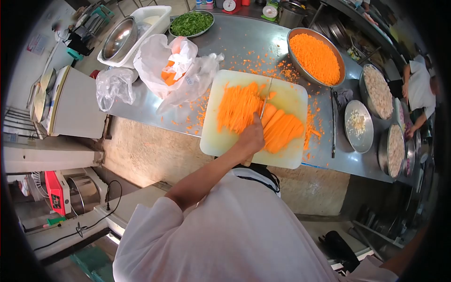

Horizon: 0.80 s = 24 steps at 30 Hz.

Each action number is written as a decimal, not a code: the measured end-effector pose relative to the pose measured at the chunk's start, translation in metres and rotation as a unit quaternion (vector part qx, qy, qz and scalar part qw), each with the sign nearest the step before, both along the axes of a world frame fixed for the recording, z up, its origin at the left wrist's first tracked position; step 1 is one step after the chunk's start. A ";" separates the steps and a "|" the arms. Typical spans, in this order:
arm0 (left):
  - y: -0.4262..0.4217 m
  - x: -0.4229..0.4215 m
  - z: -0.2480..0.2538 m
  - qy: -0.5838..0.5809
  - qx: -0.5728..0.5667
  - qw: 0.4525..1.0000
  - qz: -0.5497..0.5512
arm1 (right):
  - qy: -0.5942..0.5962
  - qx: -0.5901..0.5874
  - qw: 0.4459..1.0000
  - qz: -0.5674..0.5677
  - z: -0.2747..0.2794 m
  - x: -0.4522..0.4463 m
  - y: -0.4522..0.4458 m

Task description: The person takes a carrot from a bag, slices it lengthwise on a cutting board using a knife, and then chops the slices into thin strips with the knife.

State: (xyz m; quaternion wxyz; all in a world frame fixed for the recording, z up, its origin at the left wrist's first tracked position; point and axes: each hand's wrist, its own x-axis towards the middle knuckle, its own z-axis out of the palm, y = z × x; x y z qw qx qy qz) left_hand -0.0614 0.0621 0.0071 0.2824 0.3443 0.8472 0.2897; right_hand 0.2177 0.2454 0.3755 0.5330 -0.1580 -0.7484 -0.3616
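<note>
My left hand [251, 137] is closed round the handle of a knife [266, 99], its index finger stretched along the top of the blade. The blade stands between finely cut carrot strips [238, 107] on the left and carrot slices [283, 132] fanned out on the right. Both heaps lie on a pale cutting board [211, 143]. Of my right arm, only part of the sleeve and forearm shows at the lower right edge; my right hand is out of the picture.
Diced carrot fills a metal bowl [315, 56] behind the board. A plastic bag [152, 61] holds more carrots. A tray of chopped greens [191, 23] sits at the back. Rightward are a long dark rod [334, 123], a garlic-like bowl [359, 126] and a co-worker [419, 82].
</note>
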 end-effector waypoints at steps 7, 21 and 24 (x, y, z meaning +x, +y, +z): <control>0.004 0.009 -0.016 0.021 0.043 0.999 0.008 | 0.015 -0.016 1.000 0.010 -0.007 0.003 0.018; 0.002 0.011 -0.023 0.027 0.024 0.999 0.013 | 0.029 -0.022 0.999 0.027 -0.009 0.009 0.028; 0.001 0.010 -0.025 0.013 0.038 0.999 0.011 | 0.028 -0.021 0.999 0.027 -0.008 0.010 0.029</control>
